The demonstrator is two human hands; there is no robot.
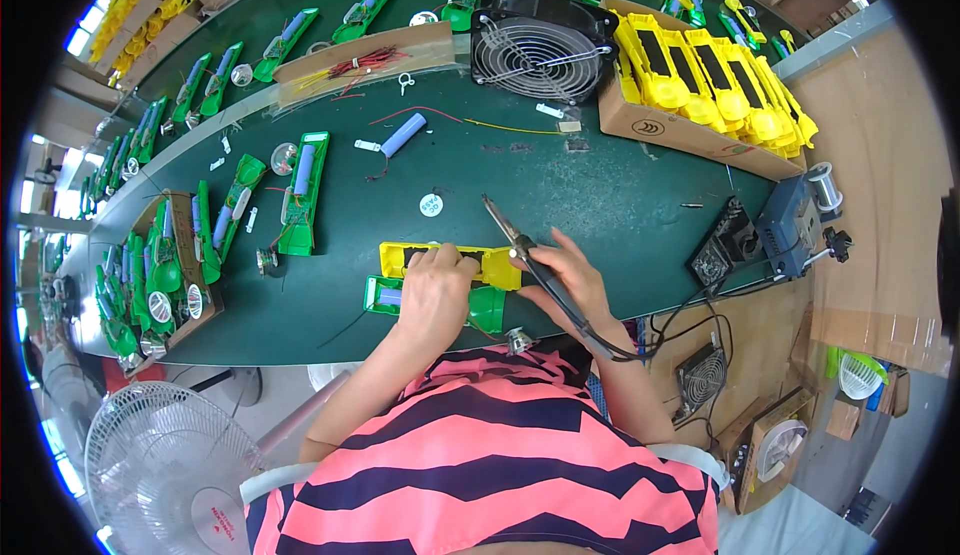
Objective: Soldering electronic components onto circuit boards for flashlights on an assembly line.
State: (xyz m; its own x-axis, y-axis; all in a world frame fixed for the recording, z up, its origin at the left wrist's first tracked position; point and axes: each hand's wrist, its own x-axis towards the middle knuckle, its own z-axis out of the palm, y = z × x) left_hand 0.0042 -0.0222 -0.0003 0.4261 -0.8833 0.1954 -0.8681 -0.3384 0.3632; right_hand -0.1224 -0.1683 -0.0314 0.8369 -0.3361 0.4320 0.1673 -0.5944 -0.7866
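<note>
My left hand (436, 293) lies over a yellow plastic shell (497, 265) and a green shell (486, 307) at the near edge of the green table (600, 195), gripping them from above. My right hand (573, 277) holds a black soldering iron (527, 253) like a pen, its metal tip pointing up and away over the table. The iron's cable runs back past my right forearm. A small round reflector (518, 340) lies just under the green shell by my body.
A black fan (540, 47) stands at the back. Right of it a cardboard box (680, 130) holds several yellow shells. A soldering station (795, 217) sits far right. Green half-built units (302, 195), a blue battery cell (402, 135) and a box of parts (165, 275) fill the left. A white floor fan (170, 465) is lower left.
</note>
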